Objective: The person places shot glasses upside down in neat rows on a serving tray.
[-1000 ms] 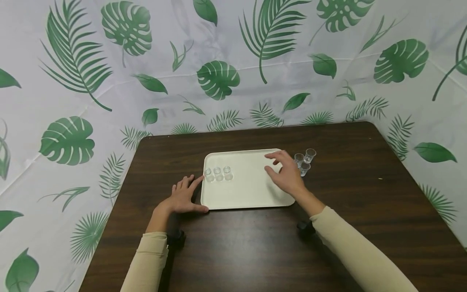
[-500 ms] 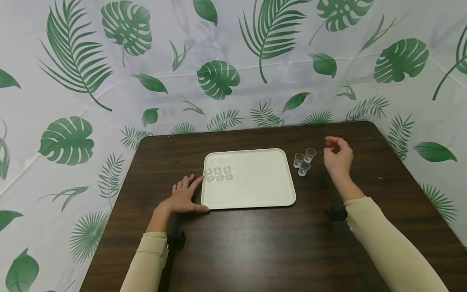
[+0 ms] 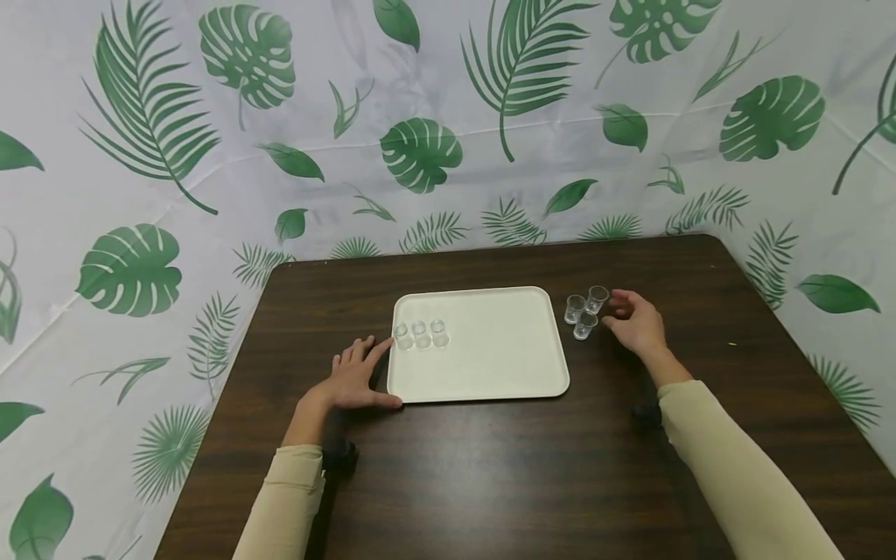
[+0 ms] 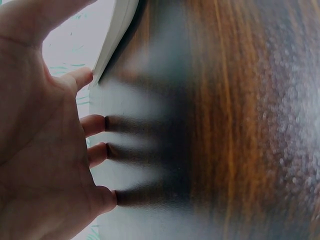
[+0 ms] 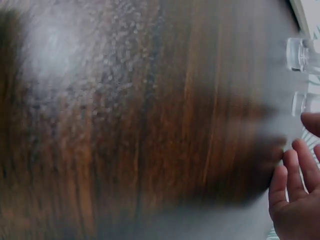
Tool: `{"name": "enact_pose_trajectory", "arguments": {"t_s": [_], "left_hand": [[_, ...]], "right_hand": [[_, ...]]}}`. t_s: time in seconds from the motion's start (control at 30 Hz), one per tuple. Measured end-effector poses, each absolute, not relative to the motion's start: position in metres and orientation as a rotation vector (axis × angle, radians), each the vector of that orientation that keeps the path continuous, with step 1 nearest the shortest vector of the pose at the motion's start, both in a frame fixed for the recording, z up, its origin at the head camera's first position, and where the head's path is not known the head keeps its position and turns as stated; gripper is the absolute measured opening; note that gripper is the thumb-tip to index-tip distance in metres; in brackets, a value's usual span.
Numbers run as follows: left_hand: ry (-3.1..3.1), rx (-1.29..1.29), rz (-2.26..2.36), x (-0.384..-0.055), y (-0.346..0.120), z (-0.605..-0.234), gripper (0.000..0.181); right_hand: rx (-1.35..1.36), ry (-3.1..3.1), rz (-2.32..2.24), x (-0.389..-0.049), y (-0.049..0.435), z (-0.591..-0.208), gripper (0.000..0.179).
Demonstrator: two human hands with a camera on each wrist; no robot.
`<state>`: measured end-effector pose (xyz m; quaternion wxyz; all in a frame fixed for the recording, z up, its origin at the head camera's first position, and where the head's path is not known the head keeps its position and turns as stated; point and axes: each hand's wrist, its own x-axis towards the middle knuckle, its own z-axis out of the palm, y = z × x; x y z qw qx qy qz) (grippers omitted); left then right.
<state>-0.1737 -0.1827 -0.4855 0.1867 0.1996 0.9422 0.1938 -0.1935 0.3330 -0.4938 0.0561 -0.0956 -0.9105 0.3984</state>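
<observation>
My left hand (image 3: 352, 381) rests at the left edge of a cream tray (image 3: 497, 358), fingers spread, with the index fingertip and thumb right at the rim. In the left wrist view several fingertips (image 4: 111, 198) stand on the table. Three small clear glasses stand in a row at the tray's left side, the middle glass (image 3: 421, 336) between the other two. To the right of the tray, three clear shot glasses are clustered upright: a far-right glass (image 3: 597, 299), a left glass (image 3: 574, 309) and a near glass (image 3: 585, 326). My right hand (image 3: 638, 327) is just right of this cluster, thumb and fingers apart, holding nothing.
The dark wood-grain table (image 3: 476, 482) carries everything. Its far edge meets a white cloth backdrop (image 3: 336, 187) printed with green leaves, which also rises along both sides. A tiny pale speck (image 3: 732, 344) lies on the table at the right.
My right hand has moved from over the tray's right side to beyond the right-hand glasses, then back left close beside them, its fingers spreading. My left hand and the glasses have stayed put.
</observation>
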Motion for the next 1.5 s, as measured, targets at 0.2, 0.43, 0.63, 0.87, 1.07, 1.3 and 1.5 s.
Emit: {"name": "enact_pose_trajectory", "arguments": {"t_s": [0.2, 0.43, 0.63, 0.87, 1.07, 1.3, 1.5], "left_hand": [[2.659, 0.563, 0.556, -0.174, -0.183, -0.489, 0.114], [2.659, 0.561, 0.551, -0.174, -0.183, -0.488, 0.114], [2.659, 0.57, 0.559, -0.174, -0.184, -0.488, 0.115], [2.656, 0.562, 0.581, -0.173, -0.184, -0.49, 0.114], [2.654, 0.551, 0.58, -0.174, -0.183, -0.488, 0.114], [2.658, 0.548, 0.567, -0.174, -0.183, -0.489, 0.112], [2.651, 0.544, 0.565, -0.174, -0.184, -0.49, 0.113]], "right_hand": [[-0.288, -2.814, 1.141, -0.197, 0.328, -0.5, 0.044], [-0.292, -2.8, 1.114, -0.198, 0.324, -0.502, 0.041], [-0.274, -2.737, 1.083, -0.198, 0.32, -0.503, 0.04], [-0.299, -2.687, 1.019, -0.199, 0.318, -0.509, 0.035], [-0.3, -2.657, 1.021, -0.201, 0.318, -0.513, 0.036], [-0.327, -2.641, 1.061, -0.199, 0.32, -0.512, 0.036], [-0.388, -2.617, 1.224, -0.198, 0.323, -0.504, 0.039]]}}
